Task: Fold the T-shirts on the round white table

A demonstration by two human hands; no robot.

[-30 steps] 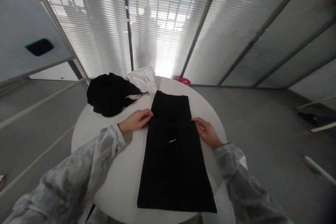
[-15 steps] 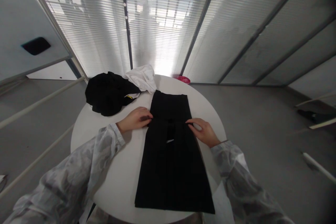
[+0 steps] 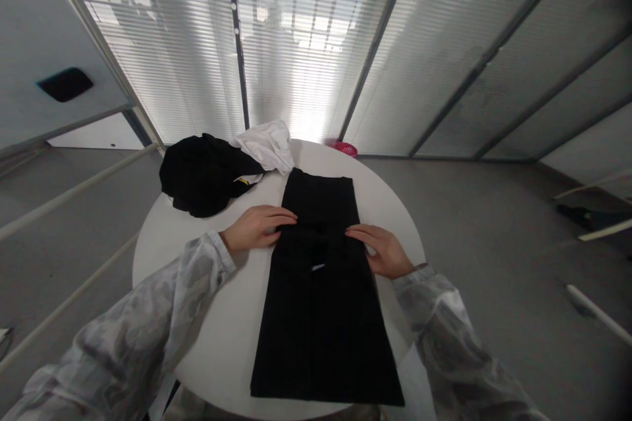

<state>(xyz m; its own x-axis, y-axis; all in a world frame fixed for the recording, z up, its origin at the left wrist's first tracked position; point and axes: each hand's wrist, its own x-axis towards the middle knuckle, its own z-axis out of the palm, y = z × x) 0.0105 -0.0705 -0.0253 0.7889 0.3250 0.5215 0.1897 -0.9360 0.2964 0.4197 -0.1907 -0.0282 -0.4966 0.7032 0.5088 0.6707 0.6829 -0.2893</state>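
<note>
A black garment (image 3: pixel 326 329) lies folded into a long strip on the round white table (image 3: pixel 222 342), its length running from near me toward the far side. A small pale patch shows near its middle. At the garment's left edge, my left hand (image 3: pixel 257 226) rests with fingers stretched onto the cloth and the thumb apart below them. My right hand (image 3: pixel 382 250) lies on the right edge in the same way, its fingers extended over the fabric and thumb lower down. Neither hand grips the cloth.
A bunched black cloth (image 3: pixel 197 174) and a crumpled white cloth (image 3: pixel 269 145) lie at the table's far left. A pink basket (image 3: pixel 344 148) shows beyond the far edge. Pale rails (image 3: pixel 74 200) run along the left. Behind is a glass partition with blinds.
Both hands have gone from pinching the garment's edges to lying on it with fingers extended. The cloth around its middle has shifted, and the dark gap there looks smaller.
</note>
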